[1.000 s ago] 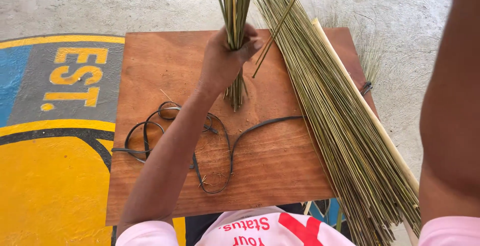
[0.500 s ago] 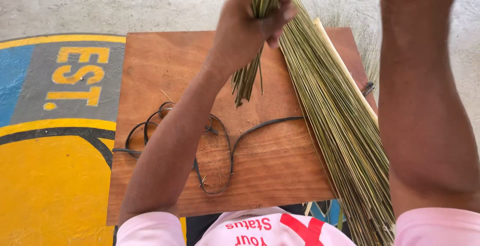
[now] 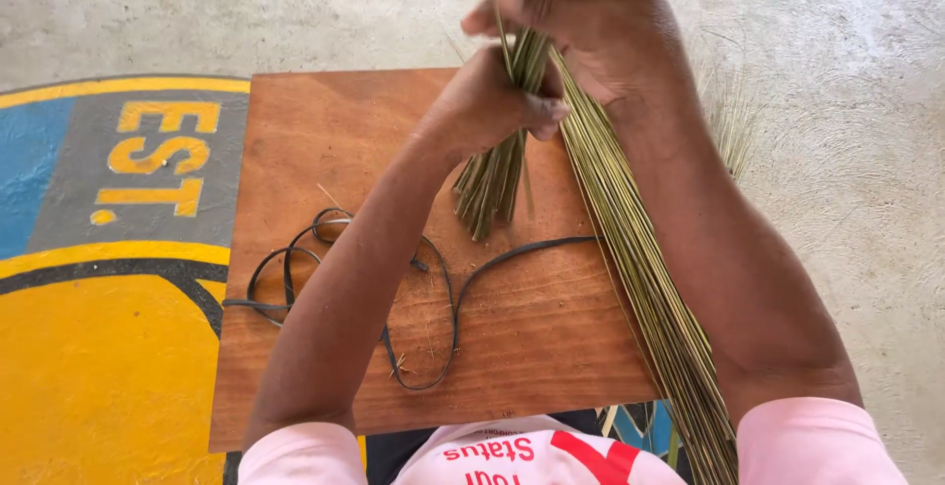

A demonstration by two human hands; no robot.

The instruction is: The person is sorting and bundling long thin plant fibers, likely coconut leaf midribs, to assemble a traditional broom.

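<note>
Above the far edge of the wooden board [image 3: 325,150], from the head camera, my left hand [image 3: 487,101] was wrapped around a small bundle of green sticks [image 3: 502,160], fingers curled tight and pressed together, thumb across the front. My right hand [image 3: 581,17] gripped the same bundle higher up, fingers closed over the stalks. The bundle's cut ends hung over the board without touching it, as far as I could tell. Along the board's right side lay a long pile of thin sticks [image 3: 650,298], running off the near edge; my right forearm crossed over it and hid part. On the board's middle, under my left forearm, a black cord [image 3: 463,288] lay in loose loops. Left of the board, the concrete floor carried a painted yellow and blue marking [image 3: 108,347].
</note>
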